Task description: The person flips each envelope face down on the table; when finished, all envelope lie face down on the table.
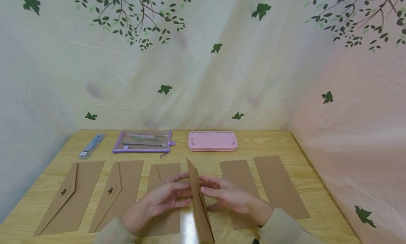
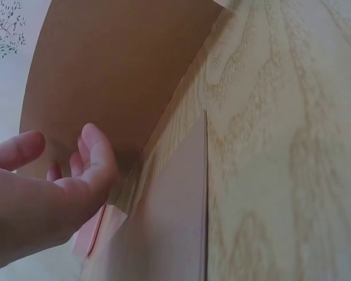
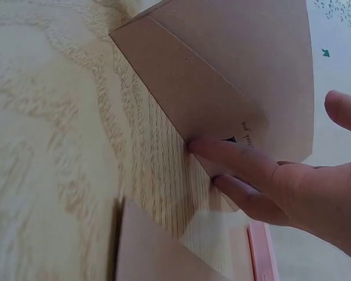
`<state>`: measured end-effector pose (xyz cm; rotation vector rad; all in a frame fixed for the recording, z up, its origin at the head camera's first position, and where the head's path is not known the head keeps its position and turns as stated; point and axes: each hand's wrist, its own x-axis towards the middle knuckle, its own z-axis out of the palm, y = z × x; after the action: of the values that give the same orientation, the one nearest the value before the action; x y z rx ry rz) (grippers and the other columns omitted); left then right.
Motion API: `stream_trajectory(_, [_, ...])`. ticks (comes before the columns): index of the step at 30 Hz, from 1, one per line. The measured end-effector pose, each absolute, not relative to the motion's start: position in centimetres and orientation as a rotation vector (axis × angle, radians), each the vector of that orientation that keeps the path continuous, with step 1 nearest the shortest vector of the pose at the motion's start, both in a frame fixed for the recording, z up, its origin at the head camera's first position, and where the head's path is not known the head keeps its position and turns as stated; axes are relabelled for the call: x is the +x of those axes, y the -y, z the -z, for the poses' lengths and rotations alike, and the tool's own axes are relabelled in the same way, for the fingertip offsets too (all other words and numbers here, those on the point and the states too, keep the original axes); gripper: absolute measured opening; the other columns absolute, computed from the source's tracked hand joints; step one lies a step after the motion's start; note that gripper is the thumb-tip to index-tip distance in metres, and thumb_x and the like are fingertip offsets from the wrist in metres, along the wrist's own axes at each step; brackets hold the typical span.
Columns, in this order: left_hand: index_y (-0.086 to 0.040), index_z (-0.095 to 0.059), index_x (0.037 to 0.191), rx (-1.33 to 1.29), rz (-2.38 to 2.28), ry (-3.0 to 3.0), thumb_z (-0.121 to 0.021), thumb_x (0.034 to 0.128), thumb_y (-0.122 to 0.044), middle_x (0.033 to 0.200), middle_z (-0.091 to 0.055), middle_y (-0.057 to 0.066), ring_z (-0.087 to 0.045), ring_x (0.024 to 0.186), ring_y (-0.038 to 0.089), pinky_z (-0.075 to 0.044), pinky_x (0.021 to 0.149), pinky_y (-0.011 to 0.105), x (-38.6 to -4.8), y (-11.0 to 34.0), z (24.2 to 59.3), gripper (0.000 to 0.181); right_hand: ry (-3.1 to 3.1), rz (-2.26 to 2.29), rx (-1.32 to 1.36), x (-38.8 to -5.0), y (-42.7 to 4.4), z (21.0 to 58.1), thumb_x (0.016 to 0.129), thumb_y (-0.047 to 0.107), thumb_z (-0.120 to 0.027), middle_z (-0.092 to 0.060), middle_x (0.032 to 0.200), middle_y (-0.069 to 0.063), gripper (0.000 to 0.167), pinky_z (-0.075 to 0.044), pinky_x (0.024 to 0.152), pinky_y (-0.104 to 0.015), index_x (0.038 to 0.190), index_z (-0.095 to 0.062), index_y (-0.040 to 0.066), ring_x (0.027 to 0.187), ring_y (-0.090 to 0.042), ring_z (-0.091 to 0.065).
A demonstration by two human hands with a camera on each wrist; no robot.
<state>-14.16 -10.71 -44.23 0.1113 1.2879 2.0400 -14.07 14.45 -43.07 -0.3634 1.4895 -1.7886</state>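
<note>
Pale cloth hangings point(image 1: 203, 71), printed with leafy branches and green birds, are seen behind and beside a wood-grained table point(image 1: 263, 143). One brown envelope point(image 1: 200, 210) is stood on its long edge near the middle of the table, between the two hands, and is directed from near to far with its flap side turned to the right. On the flap, a dark emblem and the words "thank you" are shown in the right wrist view. The left hand point(image 1: 166, 198) is held at the plain face, its fingers loosely bent and spread, the thumb apart; whether its fingertips are in contact cannot be told for certain. By the right hand point(image 1: 233, 196), the flap side is touched with extended fingers, the thumb likewise held apart. Two envelopes with crown emblems point(image 1: 92, 198) are laid at the left, and a third flapped envelope point(image 1: 168, 219) lies partly beneath the left hand. Two plain-faced envelopes point(image 1: 280, 187) are placed at the right, the nearer to centre being partly covered by the right hand. Along the far side, from left to right, are arranged a blue packet point(image 1: 92, 146), a purple-edged pouch point(image 1: 141, 151) containing pens, and a pink case point(image 1: 212, 141).
</note>
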Motion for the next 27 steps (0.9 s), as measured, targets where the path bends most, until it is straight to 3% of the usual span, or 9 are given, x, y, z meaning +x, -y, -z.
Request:
stream_trajectory(8, [0.000,-0.029,0.154,0.086,-2.011,-1.336,-0.062,0.0999,-0.019,0.143,-0.049,0.017,-0.055,0.120,0.028,-0.049,0.099,0.042,-14.12,10.40,44.38,0.066,-1.500,1.777,-0.335,-13.76,-14.11,42.61,0.105,0.025,-0.057,-0.022,0.162,-0.024,0.071,-0.051,0.096,-0.058,0.160,-0.020,0.002,0.145,-0.041,-0.029])
stream_trajectory(27, [-0.003,-0.036,0.152,0.085,-1.990,-1.353,-0.062,0.1004,-0.020,0.148,-0.046,0.013,-0.053,0.125,0.028,-0.045,0.104,0.043,-14.11,10.25,44.17,0.060,-1.504,1.770,-0.377,-13.71,-14.13,42.51,0.101,0.028,-0.063,-0.021,0.163,-0.024,0.080,-0.053,0.093,-0.056,0.162,-0.015,0.006,0.145,-0.044,-0.030])
